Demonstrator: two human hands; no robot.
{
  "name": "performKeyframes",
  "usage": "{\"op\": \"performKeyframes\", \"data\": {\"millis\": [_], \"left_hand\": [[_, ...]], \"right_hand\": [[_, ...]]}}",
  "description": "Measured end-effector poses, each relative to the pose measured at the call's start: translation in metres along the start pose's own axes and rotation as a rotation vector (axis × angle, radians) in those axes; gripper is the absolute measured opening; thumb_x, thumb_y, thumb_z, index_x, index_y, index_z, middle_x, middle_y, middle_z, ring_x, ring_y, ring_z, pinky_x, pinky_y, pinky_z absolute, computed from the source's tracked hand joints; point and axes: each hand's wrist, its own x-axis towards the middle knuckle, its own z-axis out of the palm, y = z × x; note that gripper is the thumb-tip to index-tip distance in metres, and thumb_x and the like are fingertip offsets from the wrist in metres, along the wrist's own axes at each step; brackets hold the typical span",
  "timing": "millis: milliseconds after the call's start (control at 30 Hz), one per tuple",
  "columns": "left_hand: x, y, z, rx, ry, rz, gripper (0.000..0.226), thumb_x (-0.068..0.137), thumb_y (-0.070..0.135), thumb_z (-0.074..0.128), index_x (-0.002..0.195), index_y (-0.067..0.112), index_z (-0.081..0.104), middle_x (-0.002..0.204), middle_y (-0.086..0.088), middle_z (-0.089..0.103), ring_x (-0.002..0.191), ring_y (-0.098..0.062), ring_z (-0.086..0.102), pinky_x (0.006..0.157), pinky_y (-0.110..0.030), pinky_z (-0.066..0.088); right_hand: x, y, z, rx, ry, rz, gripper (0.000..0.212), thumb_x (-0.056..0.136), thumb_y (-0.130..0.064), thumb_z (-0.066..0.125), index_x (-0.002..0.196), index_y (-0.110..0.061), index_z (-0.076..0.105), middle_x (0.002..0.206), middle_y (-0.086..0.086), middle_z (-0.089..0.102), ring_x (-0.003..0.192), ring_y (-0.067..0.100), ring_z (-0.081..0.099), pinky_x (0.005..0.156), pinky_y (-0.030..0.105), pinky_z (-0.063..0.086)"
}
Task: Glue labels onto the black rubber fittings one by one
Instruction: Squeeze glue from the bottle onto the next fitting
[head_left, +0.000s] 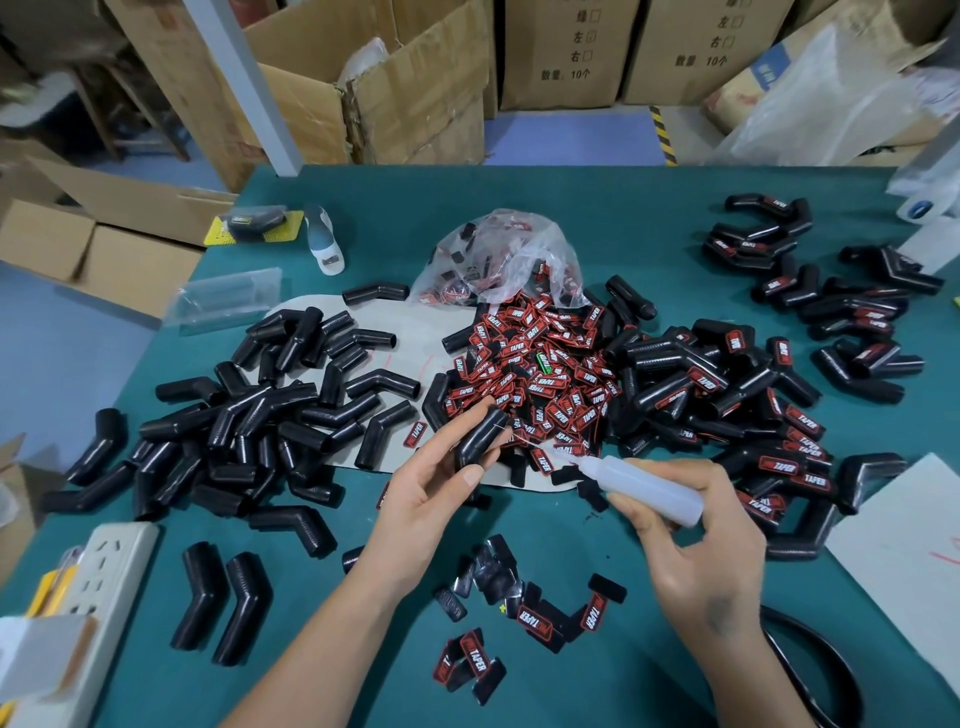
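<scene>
One bent black rubber fitting (480, 436) sits at frame centre, pinched in my left hand (434, 493); my right hand (691, 540) grips the glue bottle (641, 480), nozzle toward it. Red labels (540, 374) heap just above, on the green table (597, 218).

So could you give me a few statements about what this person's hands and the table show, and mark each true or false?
1. The left hand holds a black fitting. True.
2. The right hand holds scissors. False: it grips a translucent glue bottle.
3. The label pile spills from a plastic bag. True.
4. The fittings on the left already carry labels. False: they look bare; the labelled fittings lie on the right.
</scene>
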Motion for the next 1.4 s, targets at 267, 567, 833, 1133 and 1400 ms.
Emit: {"op": "performKeyframes", "data": {"millis": [267,567,833,1133,1400], "left_hand": [[0.0002,-0.0014,0.0007,0.003,-0.01,0.025,0.052,0.106,0.004,0.057,0.157,0.011,0.047,0.163,-0.013,0.045,0.147,-0.037,0.047,0.12,-0.041,0.04],[0.0002,0.0004,0.0024,-0.001,0.021,0.003,0.053,0.105,0.015,0.064,0.156,0.012,0.048,0.164,-0.012,0.042,0.147,-0.04,0.046,0.122,-0.046,0.038],[0.0002,-0.0011,-0.0002,0.023,0.024,0.006,0.054,0.105,0.015,0.064,0.156,0.015,0.049,0.165,-0.011,0.042,0.15,-0.038,0.042,0.123,-0.051,0.035],[0.0,0.0004,0.0009,0.009,0.021,0.006,0.053,0.102,0.012,0.064,0.154,0.019,0.053,0.163,-0.008,0.045,0.15,-0.037,0.043,0.122,-0.048,0.037],[0.0006,0.0009,0.0012,-0.009,0.005,0.006,0.053,0.103,0.005,0.062,0.154,0.016,0.052,0.163,-0.008,0.045,0.147,-0.035,0.047,0.12,-0.042,0.04]], "right_hand": [[-0.0001,0.0008,-0.0003,-0.004,0.001,-0.005,0.033,0.094,-0.04,0.077,0.11,-0.062,0.059,0.106,-0.023,0.069,0.088,0.012,0.067,0.069,0.023,0.052],[0.0005,0.0015,-0.0008,-0.001,-0.003,-0.022,0.035,0.086,-0.039,0.075,0.11,-0.06,0.06,0.107,-0.025,0.068,0.09,0.01,0.067,0.073,0.01,0.048],[0.0,0.0037,0.0,0.0,0.013,-0.03,0.034,0.087,-0.042,0.076,0.111,-0.061,0.06,0.108,-0.025,0.068,0.09,0.012,0.069,0.071,0.02,0.052],[0.0008,0.0045,-0.0003,-0.006,0.008,-0.044,0.035,0.088,-0.043,0.074,0.112,-0.062,0.058,0.109,-0.026,0.067,0.093,0.01,0.068,0.071,0.019,0.052],[0.0008,0.0058,0.0002,-0.015,0.008,-0.052,0.029,0.089,-0.048,0.068,0.113,-0.061,0.058,0.109,-0.026,0.067,0.09,0.01,0.068,0.071,0.022,0.053]]}}
